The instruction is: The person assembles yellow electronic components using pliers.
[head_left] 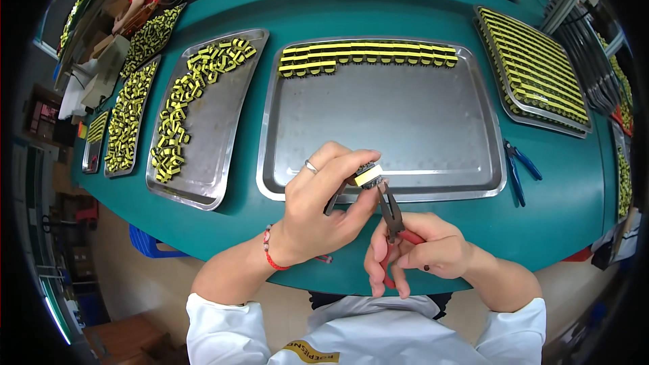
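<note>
My left hand (321, 206) pinches a small yellow-taped component with dark ends (368, 176) between thumb and fingers, just over the near rim of the large steel tray (433, 192). My right hand (422, 253) grips red-handled pliers (392, 220), whose dark jaws point up and touch the underside of the component. A ring sits on my left hand and a red bracelet on that wrist.
The large tray holds rows of yellow components (368, 54) along its far edge. A tray to the left (209, 189) holds a loose pile of them (186, 105). A full tray (534, 67) lies far right. Blue-handled pliers (519, 169) rest on the green table (561, 209).
</note>
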The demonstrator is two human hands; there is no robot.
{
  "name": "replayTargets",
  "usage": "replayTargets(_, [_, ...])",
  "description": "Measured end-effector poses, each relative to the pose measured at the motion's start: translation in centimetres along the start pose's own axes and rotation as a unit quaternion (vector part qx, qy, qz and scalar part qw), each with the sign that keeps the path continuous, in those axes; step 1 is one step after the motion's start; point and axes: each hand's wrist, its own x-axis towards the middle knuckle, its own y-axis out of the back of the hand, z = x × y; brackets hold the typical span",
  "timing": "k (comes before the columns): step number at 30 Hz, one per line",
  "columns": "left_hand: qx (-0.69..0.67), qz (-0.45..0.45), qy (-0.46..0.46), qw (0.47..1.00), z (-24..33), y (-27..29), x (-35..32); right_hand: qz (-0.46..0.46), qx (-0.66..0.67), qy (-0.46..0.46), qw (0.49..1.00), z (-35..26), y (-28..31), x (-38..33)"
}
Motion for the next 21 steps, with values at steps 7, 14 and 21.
replayTargets(7, [0.013, 0.003, -0.003, 1.0, -0.43, -0.28, -0.31, 0.007, 0.007, -0.002, 1.0, 0.4, 0.19, 0.44])
replayTargets(14, [-0.015, 0.023, 0.061, 0.998, -0.32, -0.51, -0.63, -0.015, 0.036, 0.016, 0.999, 0.74, 0.26, 0.36])
replayTargets(21, [-0.002, 0.01, 0.021, 1.0, -0.51, -0.45, -0.55, 0.028, 0.008, 0.007, 1.0, 0.31, 0.13, 0.48])
